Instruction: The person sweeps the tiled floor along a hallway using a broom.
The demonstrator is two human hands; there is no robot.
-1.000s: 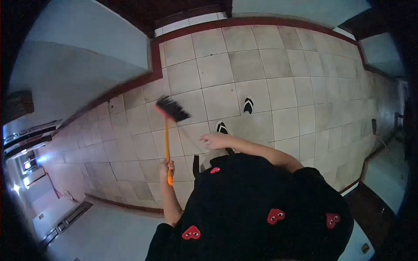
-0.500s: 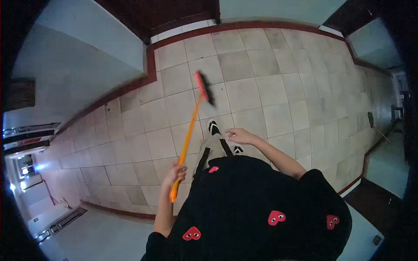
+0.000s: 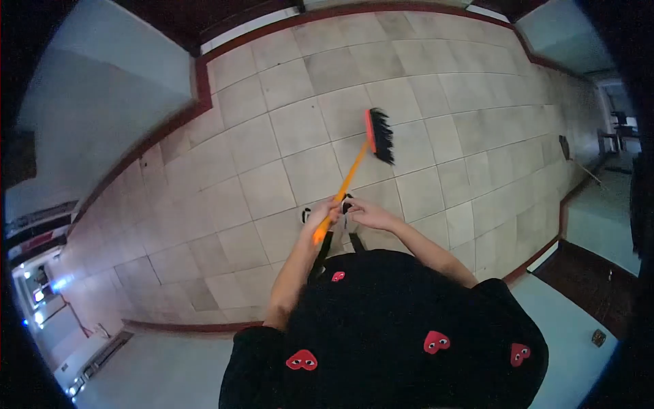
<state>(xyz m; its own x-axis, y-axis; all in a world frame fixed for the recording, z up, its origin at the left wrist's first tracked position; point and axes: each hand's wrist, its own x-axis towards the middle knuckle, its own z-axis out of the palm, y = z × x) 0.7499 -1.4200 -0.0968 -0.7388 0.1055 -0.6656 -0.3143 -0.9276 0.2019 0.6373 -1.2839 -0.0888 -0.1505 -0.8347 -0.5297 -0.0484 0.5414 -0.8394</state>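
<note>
An orange-handled broom (image 3: 353, 169) slants up and to the right in front of me, its red head and black bristles (image 3: 382, 136) over the tiled floor. Wrapped round the handle near its lower end is my left hand (image 3: 324, 214). My right hand (image 3: 365, 213) is just to the right of the handle, close to my left hand. Its fingers are partly spread, and I see nothing in them. Whether its fingertips touch the handle cannot be made out.
Pale tiles (image 3: 238, 198) cover the floor. A wall corner with dark red skirting (image 3: 204, 88) juts in at upper left. Another long-handled tool (image 3: 565, 147) is by the right wall. Dark doors stand at top and lower right (image 3: 579, 279).
The broom head has swung to the right across the tiles. My left hand has moved up and right with the handle, coming close to my right hand. My feet and view have shifted.
</note>
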